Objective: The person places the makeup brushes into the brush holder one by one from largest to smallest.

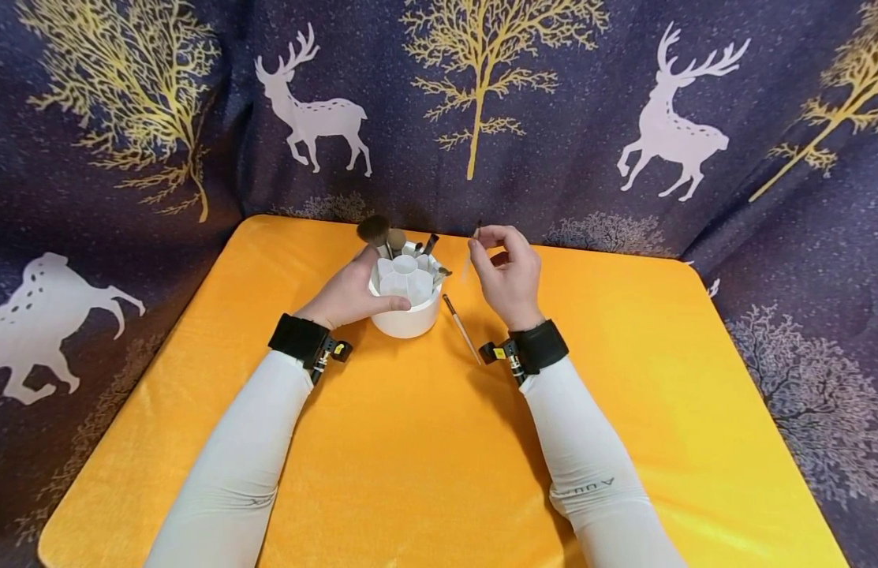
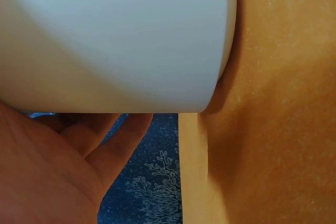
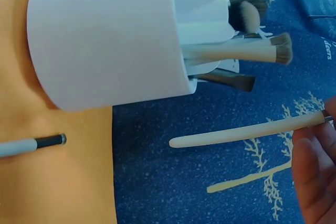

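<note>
A white round brush holder (image 1: 407, 315) stands on the orange table (image 1: 424, 457) at its far middle. My left hand (image 1: 349, 290) grips its left side, thumb across the front wall. The left wrist view shows the holder's wall (image 2: 115, 40) above my curled fingers (image 2: 100, 145). Several makeup brushes (image 1: 376, 230) stick out of its compartments, also seen as bristle ends (image 3: 254, 51) in the right wrist view. My right hand (image 1: 506, 272) hovers just right of the holder and pinches a thin pale-handled brush (image 1: 472, 251) (image 3: 247, 132) upright between thumb and fingertips (image 3: 315, 171).
One more thin brush (image 1: 461, 327) (image 3: 31, 144) lies loose on the table between the holder and my right wrist. A dark blue cloth with deer and gold trees (image 1: 481, 118) hangs behind and around the table.
</note>
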`<state>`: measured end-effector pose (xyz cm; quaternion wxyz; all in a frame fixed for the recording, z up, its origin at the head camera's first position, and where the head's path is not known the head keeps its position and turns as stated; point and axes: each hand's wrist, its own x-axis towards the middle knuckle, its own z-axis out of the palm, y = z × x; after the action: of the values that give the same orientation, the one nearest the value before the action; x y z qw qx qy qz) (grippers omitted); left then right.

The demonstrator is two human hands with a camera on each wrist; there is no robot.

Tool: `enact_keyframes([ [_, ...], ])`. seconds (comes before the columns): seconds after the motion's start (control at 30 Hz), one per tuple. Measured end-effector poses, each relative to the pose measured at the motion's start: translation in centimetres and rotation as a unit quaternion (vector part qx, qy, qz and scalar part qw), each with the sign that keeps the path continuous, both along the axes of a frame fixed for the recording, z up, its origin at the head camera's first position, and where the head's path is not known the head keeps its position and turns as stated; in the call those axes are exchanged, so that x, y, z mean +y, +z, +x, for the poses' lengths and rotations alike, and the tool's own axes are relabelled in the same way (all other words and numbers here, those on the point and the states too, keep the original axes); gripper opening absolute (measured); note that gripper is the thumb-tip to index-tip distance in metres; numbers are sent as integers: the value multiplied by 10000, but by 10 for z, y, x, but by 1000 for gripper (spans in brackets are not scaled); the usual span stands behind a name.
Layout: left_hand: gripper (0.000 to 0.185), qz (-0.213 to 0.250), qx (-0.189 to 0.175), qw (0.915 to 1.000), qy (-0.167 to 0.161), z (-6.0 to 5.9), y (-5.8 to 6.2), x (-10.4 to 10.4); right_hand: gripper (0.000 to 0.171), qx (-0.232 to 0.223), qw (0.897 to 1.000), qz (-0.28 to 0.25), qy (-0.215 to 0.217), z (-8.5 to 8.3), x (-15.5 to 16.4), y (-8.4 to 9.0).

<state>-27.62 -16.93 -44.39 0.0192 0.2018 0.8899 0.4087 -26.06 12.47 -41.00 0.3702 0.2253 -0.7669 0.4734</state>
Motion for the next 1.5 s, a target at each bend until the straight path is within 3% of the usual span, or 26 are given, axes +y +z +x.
enact_keyframes([
  [0.77,128,167,67,9998,-99,0,0,0,14,110,9945,-666,806,9,-10,9],
  [1.13,123,75,65,9999,-67,0,0,0,18,-165,9911,-774,1069,11,-13,7],
  [1.27,128,105,15,9999,-64,0,1,0,19,-359,9917,-586,1085,10,-15,4],
  [1.5,127,116,18,9999,-66,0,1,1,26,-760,9936,191,809,8,-15,0],
])
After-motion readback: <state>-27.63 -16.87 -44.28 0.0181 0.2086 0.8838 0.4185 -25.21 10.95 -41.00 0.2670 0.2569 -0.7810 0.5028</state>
